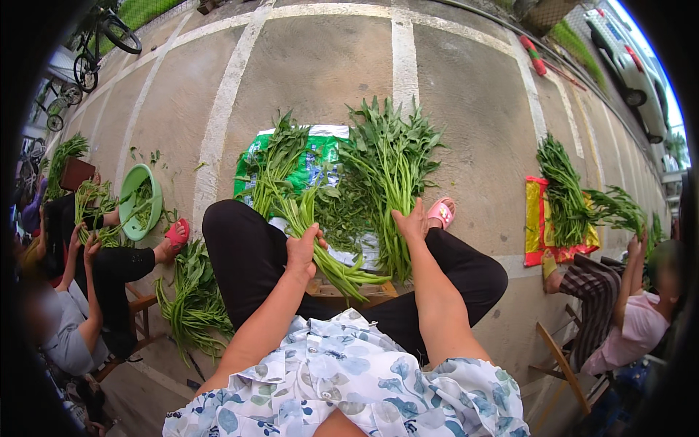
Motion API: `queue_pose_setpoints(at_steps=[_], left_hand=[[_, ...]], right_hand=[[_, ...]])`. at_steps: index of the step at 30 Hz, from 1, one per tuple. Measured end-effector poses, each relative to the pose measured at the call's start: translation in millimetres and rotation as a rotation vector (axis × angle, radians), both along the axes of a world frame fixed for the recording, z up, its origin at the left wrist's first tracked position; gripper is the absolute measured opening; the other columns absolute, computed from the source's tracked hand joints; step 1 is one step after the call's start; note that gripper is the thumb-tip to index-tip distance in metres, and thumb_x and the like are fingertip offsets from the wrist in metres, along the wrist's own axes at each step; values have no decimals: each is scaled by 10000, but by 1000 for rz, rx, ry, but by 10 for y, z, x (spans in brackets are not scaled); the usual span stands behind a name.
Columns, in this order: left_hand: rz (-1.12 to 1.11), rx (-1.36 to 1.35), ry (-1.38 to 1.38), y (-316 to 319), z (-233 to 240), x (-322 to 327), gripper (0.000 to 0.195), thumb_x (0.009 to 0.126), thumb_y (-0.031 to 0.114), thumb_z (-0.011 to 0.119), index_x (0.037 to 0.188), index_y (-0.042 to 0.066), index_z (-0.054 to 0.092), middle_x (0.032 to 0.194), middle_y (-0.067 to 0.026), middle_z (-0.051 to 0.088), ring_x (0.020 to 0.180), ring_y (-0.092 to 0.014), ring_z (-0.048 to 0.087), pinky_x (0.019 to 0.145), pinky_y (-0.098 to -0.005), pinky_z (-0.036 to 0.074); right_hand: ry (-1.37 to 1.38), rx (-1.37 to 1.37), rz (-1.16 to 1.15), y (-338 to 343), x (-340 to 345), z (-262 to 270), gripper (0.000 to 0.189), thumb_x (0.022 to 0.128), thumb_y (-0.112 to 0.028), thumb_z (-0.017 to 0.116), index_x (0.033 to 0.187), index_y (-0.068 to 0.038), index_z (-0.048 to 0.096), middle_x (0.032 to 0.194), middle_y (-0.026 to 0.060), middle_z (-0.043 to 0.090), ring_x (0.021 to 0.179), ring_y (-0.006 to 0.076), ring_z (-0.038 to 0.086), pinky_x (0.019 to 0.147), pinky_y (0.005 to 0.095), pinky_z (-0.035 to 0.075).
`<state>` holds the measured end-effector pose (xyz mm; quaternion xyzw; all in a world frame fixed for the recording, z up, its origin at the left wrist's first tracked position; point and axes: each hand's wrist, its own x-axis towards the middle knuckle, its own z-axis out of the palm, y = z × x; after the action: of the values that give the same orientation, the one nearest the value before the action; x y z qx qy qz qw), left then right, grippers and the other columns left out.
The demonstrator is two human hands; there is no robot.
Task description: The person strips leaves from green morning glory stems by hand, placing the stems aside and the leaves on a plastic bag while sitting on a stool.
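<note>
My left hand [306, 251] is closed around a bunch of leafy green stems [341, 270], probably water spinach, in front of my lap. My right hand [412, 221] is at the stems of a larger pile of the same greens [390, 158]; its fingertips are partly hidden, so its grip is unclear. Another bundle of greens [278, 158] lies to the left, its leaves pointing away from me. Loose leaves [344, 210] are heaped between the two. Under them is spread a green and white printed plastic sack [295, 177].
More greens [196, 297] lie left of my knee. A seated person at left handles stems beside a green basin [131, 221]. At right, another seated person holds greens near a red and yellow sack [535, 224]. Bicycles [98, 52] and a white car [628, 71] stand farther off.
</note>
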<state>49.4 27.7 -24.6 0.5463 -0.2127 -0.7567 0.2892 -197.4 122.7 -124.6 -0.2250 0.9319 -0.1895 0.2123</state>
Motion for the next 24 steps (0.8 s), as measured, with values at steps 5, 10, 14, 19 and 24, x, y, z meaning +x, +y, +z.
queue_pose_setpoints(at_steps=[5,10,14,19,24], left_hand=[[-88,21,-93,170,-59,-29,135,811,134,598,878,55,510,704,-26,518,543,-115,516,497,-286,468],[-108,63,-98,141,-71,-125,131,811,127,596,870,47,510,697,-27,524,539,-114,520,496,-282,472],[-120,77,-97,112,-144,-215,149,798,131,609,860,29,520,708,-36,535,540,-122,529,481,-279,457],[-156,88,-134,133,-115,-318,159,789,125,610,870,13,530,723,-48,555,544,-123,534,475,-274,449],[-153,65,-100,138,-121,-325,177,792,131,609,893,8,531,734,-56,565,559,-125,541,490,-276,452]], right_hand=[[-59,69,-9,118,-92,-583,944,633,-407,726,1349,-72,212,1330,151,360,1228,324,328,992,433,285],[-325,107,-92,31,-133,-752,690,622,-333,716,1210,-81,458,1111,145,561,1028,311,529,868,399,416],[-226,-350,-297,230,-311,-711,410,675,-214,674,1047,-56,602,890,100,640,789,221,601,716,326,463],[-290,-554,-347,288,-379,-449,378,700,-95,662,1058,-2,587,850,48,637,745,153,582,691,282,462],[-165,-224,-12,416,-414,-875,595,679,-215,701,1203,-37,482,1023,134,605,931,229,582,782,304,455]])
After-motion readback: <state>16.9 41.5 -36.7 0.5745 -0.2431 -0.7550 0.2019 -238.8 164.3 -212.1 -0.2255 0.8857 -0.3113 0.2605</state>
